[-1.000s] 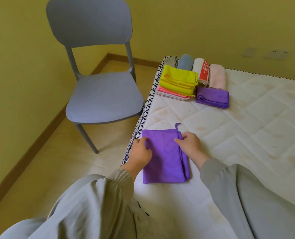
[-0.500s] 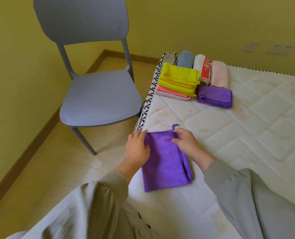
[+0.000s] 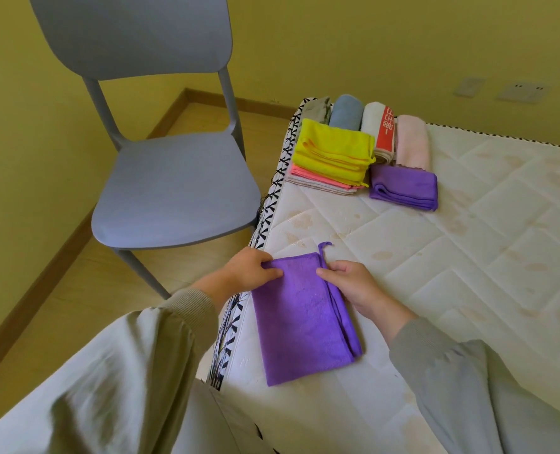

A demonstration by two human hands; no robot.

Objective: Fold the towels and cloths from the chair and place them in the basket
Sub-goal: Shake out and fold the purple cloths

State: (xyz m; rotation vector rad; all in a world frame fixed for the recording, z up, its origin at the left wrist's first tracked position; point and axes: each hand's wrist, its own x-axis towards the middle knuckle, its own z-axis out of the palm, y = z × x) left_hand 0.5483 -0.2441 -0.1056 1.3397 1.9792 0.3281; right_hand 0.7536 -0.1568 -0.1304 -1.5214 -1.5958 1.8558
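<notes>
A purple cloth point(image 3: 305, 319), folded into a long strip, lies on the white mattress point(image 3: 452, 273) near its left edge. My left hand point(image 3: 251, 270) pinches the cloth's far left corner. My right hand point(image 3: 354, 285) pinches its far right corner, beside a small hanging loop. At the mattress's far corner sit folded cloths: a yellow stack point(image 3: 332, 152) on pink ones, a second purple cloth point(image 3: 403, 188), and rolled towels point(image 3: 380, 129) behind them. The grey chair point(image 3: 174, 181) stands left of the mattress with a bare seat. No basket is in view.
Yellow walls close the room behind the chair and mattress, with wall sockets point(image 3: 521, 91) at the right. Wooden floor point(image 3: 75, 290) with a brown skirting board lies left of the mattress. My grey sleeves fill the bottom of the view.
Both hands slid from the cloth's long sides up to its far corners and now pinch them. The view shifted slightly right and closer.
</notes>
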